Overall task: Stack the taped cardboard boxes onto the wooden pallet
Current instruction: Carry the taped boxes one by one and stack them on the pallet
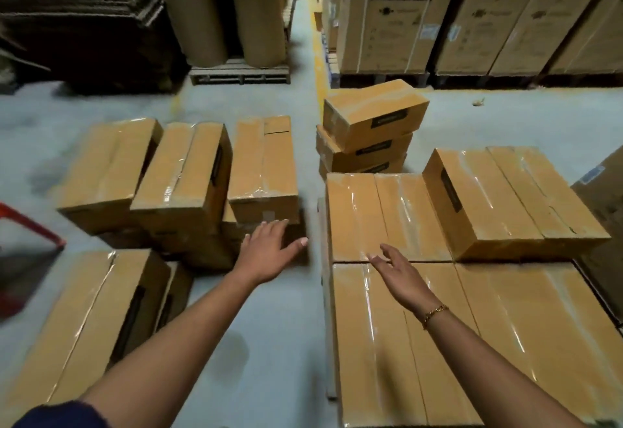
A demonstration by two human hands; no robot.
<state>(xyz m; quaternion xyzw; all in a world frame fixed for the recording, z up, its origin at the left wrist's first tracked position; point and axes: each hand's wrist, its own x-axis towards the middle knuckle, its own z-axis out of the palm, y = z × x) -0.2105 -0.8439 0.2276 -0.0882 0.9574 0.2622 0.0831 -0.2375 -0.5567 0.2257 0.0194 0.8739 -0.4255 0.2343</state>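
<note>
Head view: my left hand [269, 248], fingers spread and empty, reaches for the box [263, 171] at frame centre, right hand [399, 276] open, empty over the stack [472, 326] lower right, probably hiding the pallet.

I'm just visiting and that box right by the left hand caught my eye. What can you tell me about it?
The box is a long, brown cardboard carton sealed with shiny clear tape along its top seam and over its near end. It lies flat on top of another carton, its long side pointing away from the camera, in a loose cluster of similar boxes on the grey floor. One far top flap shows a small cut or tear. The left hand hovers open just below its near end; contact cannot be told.
</note>
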